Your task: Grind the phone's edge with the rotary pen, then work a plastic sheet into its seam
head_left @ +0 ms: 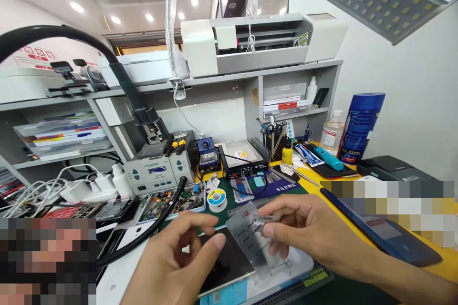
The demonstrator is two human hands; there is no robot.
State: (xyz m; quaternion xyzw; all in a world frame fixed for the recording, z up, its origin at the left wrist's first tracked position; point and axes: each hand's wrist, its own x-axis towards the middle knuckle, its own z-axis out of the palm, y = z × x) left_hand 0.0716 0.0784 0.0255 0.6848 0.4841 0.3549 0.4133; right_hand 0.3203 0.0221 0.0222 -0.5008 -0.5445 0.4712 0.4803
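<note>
My right hand (pixel 304 228) pinches a translucent plastic film (pixel 246 236) printed with a red mark and dark text. A small silver strip (pixel 267 218) with lettering also shows at its thumb and forefinger. The film slants above a dark phone screen panel (pixel 229 259), covering part of it. On the left, my left hand (pixel 186 257) is half curled, thumb and forefinger apart, with nothing visible between them. Its fingers are close to the panel's left side, and whether they touch it I cannot tell. A pale, glossy surface (pixel 300 259) shows beneath my right hand.
A solder spool (pixel 217 199) and a tray of small parts (pixel 171 205) sit behind my hands. A black hose (pixel 153 233) curves in on the left. A dark blue phone-shaped panel (pixel 386 233) lies at right. Behind stand a rework station (pixel 157 174) and tool holder (pixel 274 145).
</note>
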